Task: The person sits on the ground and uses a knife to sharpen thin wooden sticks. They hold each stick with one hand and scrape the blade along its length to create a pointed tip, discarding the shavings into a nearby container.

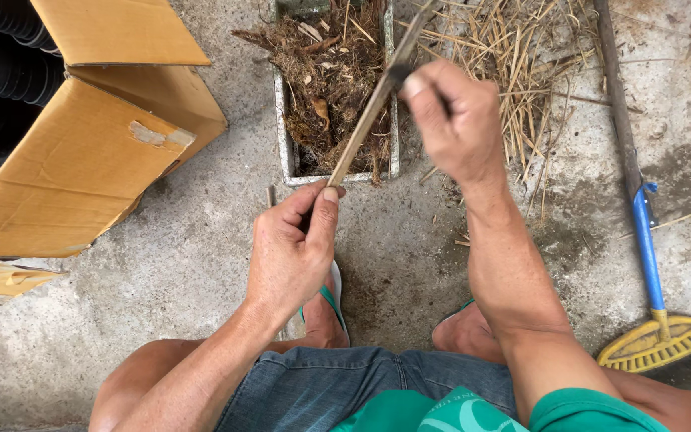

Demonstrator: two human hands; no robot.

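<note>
- The left hand (291,244) is curling into a fist, thumb pressing up along the top, forearm reaching forward from the lower left.
- The right hand (451,120) is gripping tight farther out, knuckles up, wrist bending, forearm stretching forward from the lower right.
- Both knees are bending in a squat.

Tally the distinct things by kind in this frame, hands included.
Hands: 2, left hand, right hand
Bamboo stick: 1
Knife: 1
Trough of dry roots: 1
Cardboard box: 1
Rake: 1
Total: 7
</note>
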